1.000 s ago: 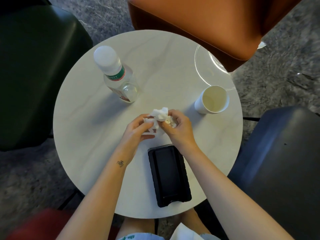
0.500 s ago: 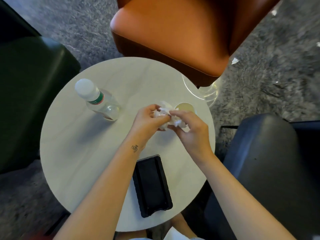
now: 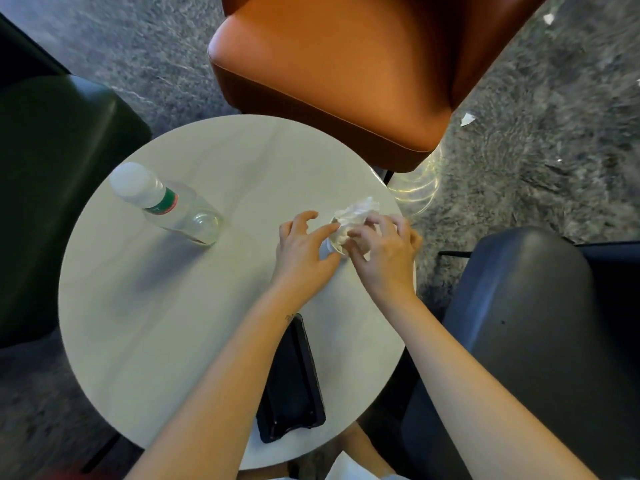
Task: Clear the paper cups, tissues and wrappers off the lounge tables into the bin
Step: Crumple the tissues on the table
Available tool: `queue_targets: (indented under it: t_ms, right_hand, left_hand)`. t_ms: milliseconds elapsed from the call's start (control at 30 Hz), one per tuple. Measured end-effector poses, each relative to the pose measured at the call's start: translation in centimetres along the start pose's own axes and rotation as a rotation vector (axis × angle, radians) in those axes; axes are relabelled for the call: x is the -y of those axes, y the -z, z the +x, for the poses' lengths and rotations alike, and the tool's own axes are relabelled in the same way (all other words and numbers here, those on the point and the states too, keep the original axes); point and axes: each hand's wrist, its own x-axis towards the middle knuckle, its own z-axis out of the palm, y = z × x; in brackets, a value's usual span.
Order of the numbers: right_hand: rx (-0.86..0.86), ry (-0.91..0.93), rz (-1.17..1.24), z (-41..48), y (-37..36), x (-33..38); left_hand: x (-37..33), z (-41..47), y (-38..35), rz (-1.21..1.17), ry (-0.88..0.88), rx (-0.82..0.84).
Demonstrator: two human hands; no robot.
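A crumpled white tissue point(image 3: 358, 209) is pinched by the right hand point(image 3: 384, 251) and stuffed into a small white paper cup point(image 3: 326, 248). The cup is steadied by thumb and forefinger of the left hand point(image 3: 304, 247), near the right edge of the round pale bench point(image 3: 173, 306), probably for single-trip binning.

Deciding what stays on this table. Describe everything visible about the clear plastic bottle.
The clear plastic bottle has a white cap, a green and red label band below the neck, and see-through walls; whether liquid is inside cannot be told. It stands upright on the left part of the round pale marble-look table, casting a soft shadow on the tabletop beside it. Only the tabletop touches it.
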Motion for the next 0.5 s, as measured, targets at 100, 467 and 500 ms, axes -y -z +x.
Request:
queue_targets:
  t_ms: [100, 467, 500]
  right_hand:
    - [0.163, 0.018, -0.076, -0.8, -0.7, -0.6]
    - [0.069, 0.055, 0.118, -0.5, 0.6, -1.1]
    - [0.031, 0.043, 0.152, -0.5, 1.0, -1.1]
  left_hand:
    - [0.3, -0.3, -0.5, 0.068, -0.006, -0.002]
    - [0.7, 0.0, -2.2, 0.306, -0.036, 0.089]
    - [0.5, -0.1, -2.0, 0.263, -0.045, 0.059]
